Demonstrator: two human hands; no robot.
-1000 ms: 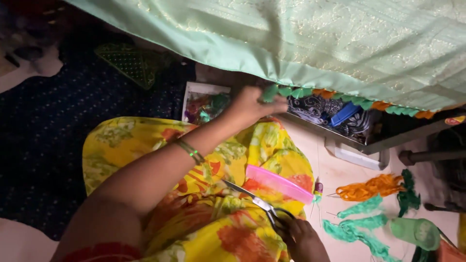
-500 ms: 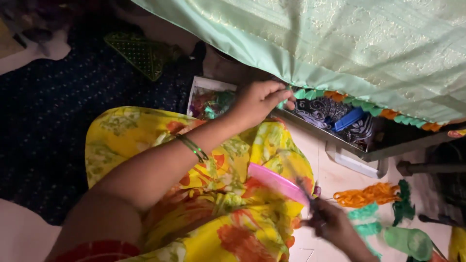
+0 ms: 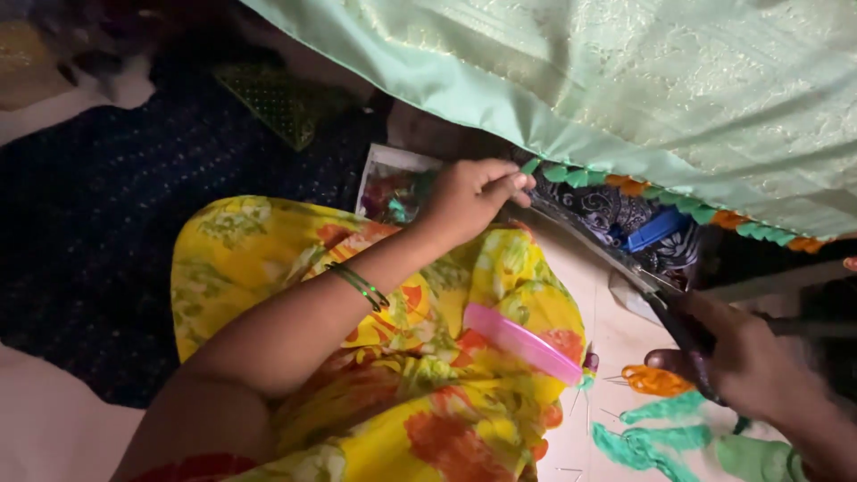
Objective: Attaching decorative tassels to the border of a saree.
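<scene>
Step in hand: trimming at the tassel border of the pale green cloth (image 3: 625, 80); by my judgement the blades are being brought up to the spot that the other hand pinches.

Left hand (image 3: 469, 198): fingers closed together, pinching the first green tassel (image 3: 530, 167) at the cloth's lower hem, at the left end of the tassel row; a green bangle (image 3: 360, 286) sits on the forearm.

Right hand (image 3: 745, 353): fingers curled tight around the handles of the scissors (image 3: 616, 254), low at the right edge of the view.

Scissors, place: held in the air just under the hem, above the open box of patterned cloth and a blue piece (image 3: 656, 229).

Scissors, axis: long axis runs on a diagonal from the handles at lower right to the tips at upper left; the tips point toward the pinched tassel. Whether the blades stand apart I cannot tell, they are blurred.

Next move, as I judge it: the tips must reach the thread by the pinch without touching the fingertips or nicking the hem, so the cloth wants holding taut.

Lap: yellow floral garment (image 3: 402, 357), with a pink plastic lid (image 3: 522, 342) lying on its right edge.

Floor, lower right: loose orange thread bundle (image 3: 656, 381) and green thread bundles (image 3: 665, 424), near the scissor hand.
</scene>
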